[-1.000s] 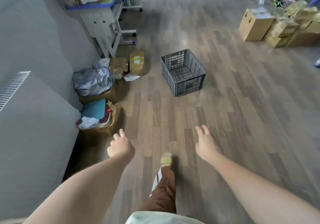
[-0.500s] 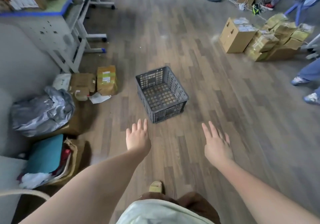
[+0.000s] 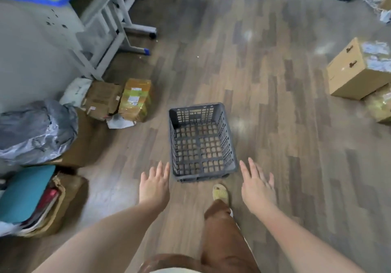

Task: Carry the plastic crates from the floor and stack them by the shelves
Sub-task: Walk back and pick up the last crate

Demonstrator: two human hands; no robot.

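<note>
Right at the person's feet, a grey plastic crate (image 3: 202, 143) sits upright and empty on the wooden floor (image 3: 275, 124), its lattice bottom showing the boards through it. Both hands reach down toward its near corners: the left hand (image 3: 155, 185) is flat with fingers extended, just beside the near-left corner, and the right hand (image 3: 257, 186) has its fingers spread just off the near-right corner. Neither touches the crate and neither holds anything. A foot in a yellow slipper (image 3: 220, 193) stands close behind the near wall.

Further out, taped parcels (image 3: 135, 99) and a crumpled grey bag (image 3: 36, 131) lie along the left wall below a metal worktop frame (image 3: 110, 25), and cardboard boxes (image 3: 357, 69) sit well to the right.

The risk I see is in the grip. The hands are approaching the near end only, so a lift from those corners would likely tip the far end down and let the rim slip from the fingers. The slipper so close to the base could also catch it or get struck if it drops. The clutter on the left may snag a turn toward the shelves.
</note>
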